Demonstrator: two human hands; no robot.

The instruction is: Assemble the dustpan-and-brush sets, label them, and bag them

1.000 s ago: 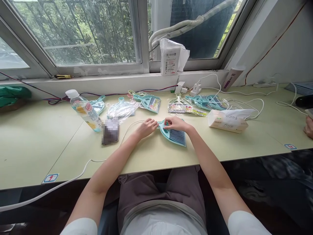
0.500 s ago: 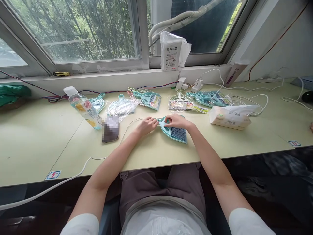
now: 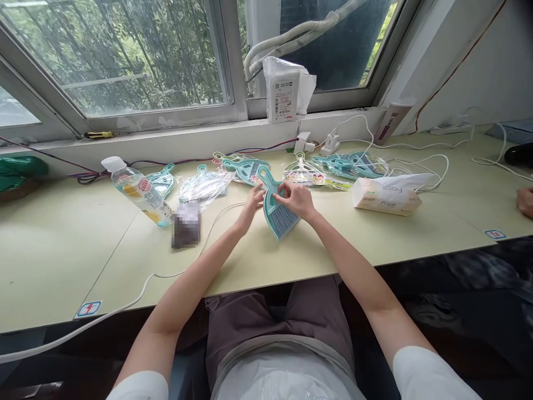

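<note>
A small teal hand brush (image 3: 272,208) with grey bristles, apparently nested on a matching dustpan, is tilted up over the table, handle pointing away from me. My right hand (image 3: 295,199) pinches it from the right side near the top of the bristles. On the other side, my left hand (image 3: 252,204) is beside its left edge with the fingers apart; whether the fingertips touch it is hard to see. Behind it lie several similar brush and dustpan sets in clear plastic, such as the one with a printed card (image 3: 300,173) and the teal pile (image 3: 353,165).
To the left are a leaning drink bottle (image 3: 144,191), a blurred phone (image 3: 186,225) and a white cable (image 3: 145,280). A tissue pack (image 3: 387,195) sits at right, chargers (image 3: 331,145) behind. Another person's hand (image 3: 525,201) shows at the far right edge.
The brush and dustpan set has turned from handle-left to handle-away and is tilted up. My left hand has come off the handle; my right hand still pinches the set.
</note>
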